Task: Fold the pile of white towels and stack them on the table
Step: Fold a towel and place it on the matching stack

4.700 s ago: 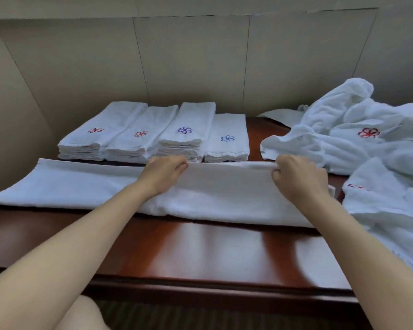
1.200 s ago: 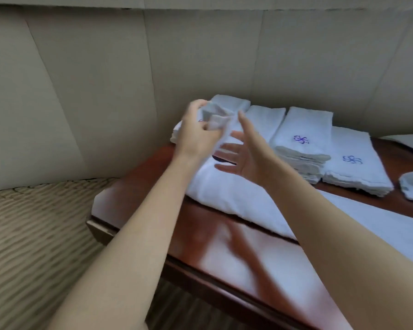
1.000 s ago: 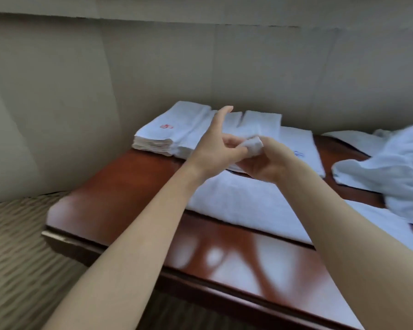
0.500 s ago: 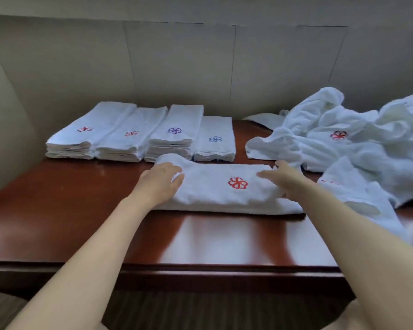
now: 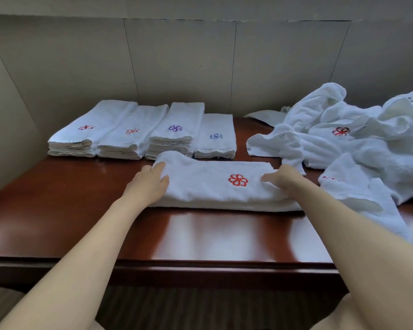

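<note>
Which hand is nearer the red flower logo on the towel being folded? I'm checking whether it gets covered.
Right. The right hand grips the towel just beside the red logo; the left hand rests on the towel's far left end, clearly farther away.

**Open wood near and left; towels crowd the far and right sides**

The table [image 5: 57, 210] lies bare along its near edge and left part. Four folded stacks [image 5: 138, 132] line the far side against the wall [image 5: 177, 63]. The loose towel pile [image 5: 358, 144] fills the right. A folded towel [image 5: 212, 184] lies mid-table.
</note>
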